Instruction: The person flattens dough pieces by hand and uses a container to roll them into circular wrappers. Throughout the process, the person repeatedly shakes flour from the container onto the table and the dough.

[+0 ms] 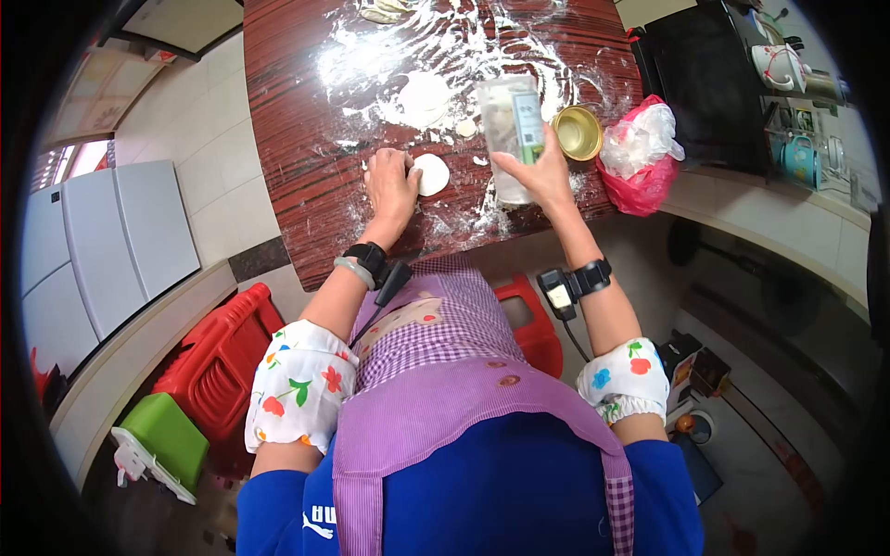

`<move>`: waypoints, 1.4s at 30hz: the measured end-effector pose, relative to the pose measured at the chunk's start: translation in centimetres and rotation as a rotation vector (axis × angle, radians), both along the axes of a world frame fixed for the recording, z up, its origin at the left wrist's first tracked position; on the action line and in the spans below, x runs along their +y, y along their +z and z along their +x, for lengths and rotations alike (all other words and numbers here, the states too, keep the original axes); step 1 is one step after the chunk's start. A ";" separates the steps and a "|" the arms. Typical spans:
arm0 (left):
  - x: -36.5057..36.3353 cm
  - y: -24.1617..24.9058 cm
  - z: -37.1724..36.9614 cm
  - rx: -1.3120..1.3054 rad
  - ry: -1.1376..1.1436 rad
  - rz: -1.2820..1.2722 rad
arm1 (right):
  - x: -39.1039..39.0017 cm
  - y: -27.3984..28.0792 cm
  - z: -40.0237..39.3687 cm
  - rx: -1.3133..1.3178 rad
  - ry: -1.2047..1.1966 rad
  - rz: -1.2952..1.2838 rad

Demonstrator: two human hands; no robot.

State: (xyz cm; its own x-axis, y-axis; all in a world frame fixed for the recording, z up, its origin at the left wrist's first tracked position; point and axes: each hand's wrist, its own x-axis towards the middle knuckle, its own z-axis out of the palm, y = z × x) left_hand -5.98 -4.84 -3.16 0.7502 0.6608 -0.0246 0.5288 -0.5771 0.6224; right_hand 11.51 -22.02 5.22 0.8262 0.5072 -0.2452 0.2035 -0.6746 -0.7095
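Observation:
My left hand (392, 188) rests on the dark red wooden table (297, 139), fingers curled, touching the left edge of a small round white dough piece (431, 175). Whether it pinches the dough's edge cannot be made out. In my right hand (542, 176) is a clear plastic container (496, 120) with a blue and green label, thumb on one side and fingers round the other. Beyond the hands, a larger flour-white round patch (425, 98) and a small dough bit (466, 128) lie on the floured tabletop. Just right of the container stands an open gold tin (577, 133).
A red plastic bag with a clear bag (646, 148) sits at the table's right edge. Grey-white dough pieces (385, 10) lie at the far edge. Red stools (218, 361) and a green stool (167, 435) stand at lower left. A counter with cups (779, 69) is at right.

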 end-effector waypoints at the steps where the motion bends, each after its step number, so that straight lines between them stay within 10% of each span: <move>1: 0.1 -0.4 0.0 -0.003 -0.002 0.004 | -1.2 -1.0 0.1 0.030 -0.041 0.063; 16: 3.2 2.5 5.1 -0.004 -0.128 -0.371 | -7.1 -1.9 -4.1 0.282 -0.227 0.277; 24: 8.6 2.4 11.4 -0.188 0.085 0.112 | -7.4 -1.7 -3.5 0.256 -0.287 0.231; 30: 1.9 2.0 12.1 -0.422 -0.397 0.067 | -6.8 -0.4 -3.0 0.125 -0.263 0.259; 42: -4.9 2.2 3.9 0.163 -0.811 0.292 | -11.0 -0.3 -3.7 0.081 -0.499 0.276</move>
State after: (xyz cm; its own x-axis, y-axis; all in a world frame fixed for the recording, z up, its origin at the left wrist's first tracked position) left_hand -2.07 -9.78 -1.00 0.9932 -0.0781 -0.0859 -0.0441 -0.9382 0.3434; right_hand 7.84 -33.01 4.90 0.9659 0.1152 -0.2318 -0.1542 -0.4630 -0.8728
